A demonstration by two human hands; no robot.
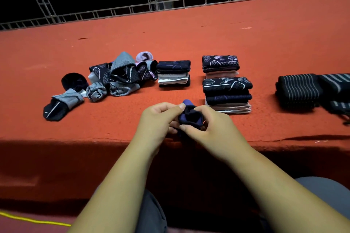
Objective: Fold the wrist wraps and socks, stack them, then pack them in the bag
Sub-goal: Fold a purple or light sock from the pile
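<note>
navy and purple knit, one small sock [190, 115] sits bunched between both my hands, just in front of the tall stack [228, 94] of folded socks and a little to its left, over the near part of the red-covered bench [189, 34]. my left hand [159, 121] pinches the cuff with the thumb against curled fingers [176, 107]; my right hand [214, 125] has its fingers curled round the other side. both are closed on the cloth, neither spread.

left of the tall stack stands a shorter stack [173, 73], and further left lies the loose heap [117, 77] waiting to be folded, with one grey and black sock [62, 104] apart on its far side. behind the tall stack sits another short stack [219, 66]; well to its right are the striped wrist wraps [297, 91], folded and piled. no bag shows.

as i judge it, the fold in hand goes best if i pull the bunched knit flat first, tuck the heel in, then fold it to the same width as the pieces on the tall stack. soft knit like this will likely spring open, so i should press the crease on the bench before letting go. the tall stack is high and could lean; laying the sock square matters, or the shorter stack may serve better.
</note>
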